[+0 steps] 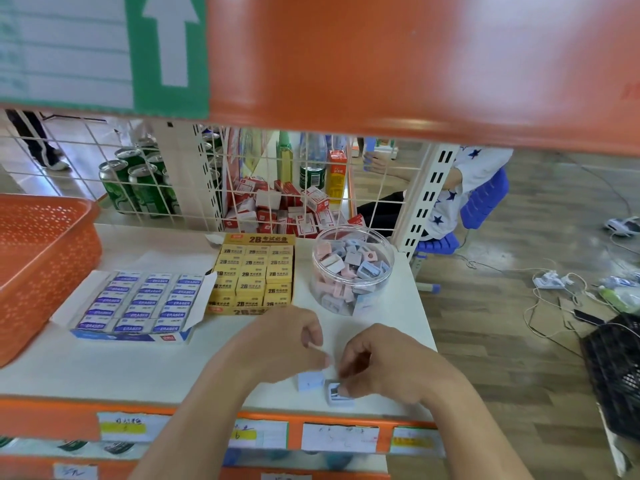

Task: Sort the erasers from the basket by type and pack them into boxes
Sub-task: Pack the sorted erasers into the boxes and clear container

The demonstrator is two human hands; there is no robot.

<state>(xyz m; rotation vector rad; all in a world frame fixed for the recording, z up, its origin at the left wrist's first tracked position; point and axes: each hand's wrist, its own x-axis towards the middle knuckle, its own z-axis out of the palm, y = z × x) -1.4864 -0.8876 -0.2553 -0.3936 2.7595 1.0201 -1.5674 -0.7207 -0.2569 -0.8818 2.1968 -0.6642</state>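
On the white shelf [104, 362] an open white-and-blue box [136, 304] holds rows of white ERASER blocks. To its right, an open yellow box [254, 275] is packed with yellow 2B erasers. My left hand [287, 341] pinches a small pale piece above a light blue block [310, 381] lying on the shelf. Beside it, my right hand [377, 365] pinches a small blue sharpener-like block [337, 393] that rests on the shelf near the front edge. An orange basket [41, 258] stands at the far left.
A round clear tub [353, 268] of pink and blue sharpeners stands right of the yellow box. Behind a wire grid [242, 178] are green cans [138, 185] and small red-white boxes. An orange shelf board [415, 64] hangs overhead. A seated person [460, 188] is behind on the right.
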